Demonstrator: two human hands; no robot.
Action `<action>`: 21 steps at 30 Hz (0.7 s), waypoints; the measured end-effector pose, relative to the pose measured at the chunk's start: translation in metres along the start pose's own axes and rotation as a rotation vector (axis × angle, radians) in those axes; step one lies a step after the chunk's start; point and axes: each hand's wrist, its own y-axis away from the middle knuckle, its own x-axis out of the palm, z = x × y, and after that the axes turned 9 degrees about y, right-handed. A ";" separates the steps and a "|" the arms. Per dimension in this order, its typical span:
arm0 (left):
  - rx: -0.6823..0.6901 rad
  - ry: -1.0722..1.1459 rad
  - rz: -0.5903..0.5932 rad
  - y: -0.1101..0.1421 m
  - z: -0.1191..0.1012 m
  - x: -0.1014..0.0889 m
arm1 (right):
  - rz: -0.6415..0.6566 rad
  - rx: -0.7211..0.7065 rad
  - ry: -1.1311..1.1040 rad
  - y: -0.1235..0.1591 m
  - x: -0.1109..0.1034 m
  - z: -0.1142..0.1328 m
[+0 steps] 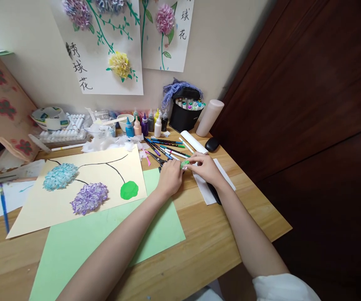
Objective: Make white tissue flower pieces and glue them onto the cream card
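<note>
A small green lump in crinkled clear plastic (185,164) sits between my two hands over the desk. My right hand (206,168) pinches it between thumb and fingers. My left hand (170,177) is closed against its other side, fingertips mostly hidden. Black-handled scissors (157,158) lie just beyond the left hand. To the left, a cream sheet (57,223) carries a blue paper-like flower (61,176), a purple one (90,198), dark drawn stems and a flat green patch (129,190). Under that sheet and my left forearm is a pale green sheet (164,234).
Several pens (167,144) are scattered behind my hands. Paint bottles (144,124) and a black marker case (185,113) stand along the wall. On the right are a white roll (194,142), a black mouse (212,144) and a pale cylinder (210,118). Brushes (3,207) lie far left.
</note>
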 end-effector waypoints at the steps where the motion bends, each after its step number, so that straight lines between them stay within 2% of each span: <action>1: -0.002 -0.017 -0.009 0.000 -0.002 0.000 | 0.000 -0.001 -0.019 0.000 -0.002 0.000; 5: -0.026 -0.078 -0.068 -0.001 -0.006 0.000 | -0.021 0.020 -0.246 -0.001 -0.012 -0.006; 9: -0.167 -0.136 -0.174 0.000 0.003 -0.005 | -0.277 0.161 -0.488 -0.001 -0.025 -0.015; 11: -0.206 -0.142 -0.209 0.000 0.007 -0.005 | -0.337 0.230 -0.528 -0.002 -0.024 -0.014; 15: -0.184 -0.123 -0.221 0.000 0.000 0.000 | -0.131 0.205 -0.521 0.000 -0.011 0.003; 17: -0.133 -0.117 -0.196 0.004 -0.009 -0.003 | -0.071 0.187 -0.530 0.003 -0.005 0.014; 19: -0.029 -0.118 -0.129 0.015 -0.017 -0.018 | -0.061 0.198 -0.548 0.006 0.000 0.023; 21: 0.064 -0.121 -0.031 0.035 -0.022 -0.044 | -0.054 0.193 -0.563 0.010 0.007 0.031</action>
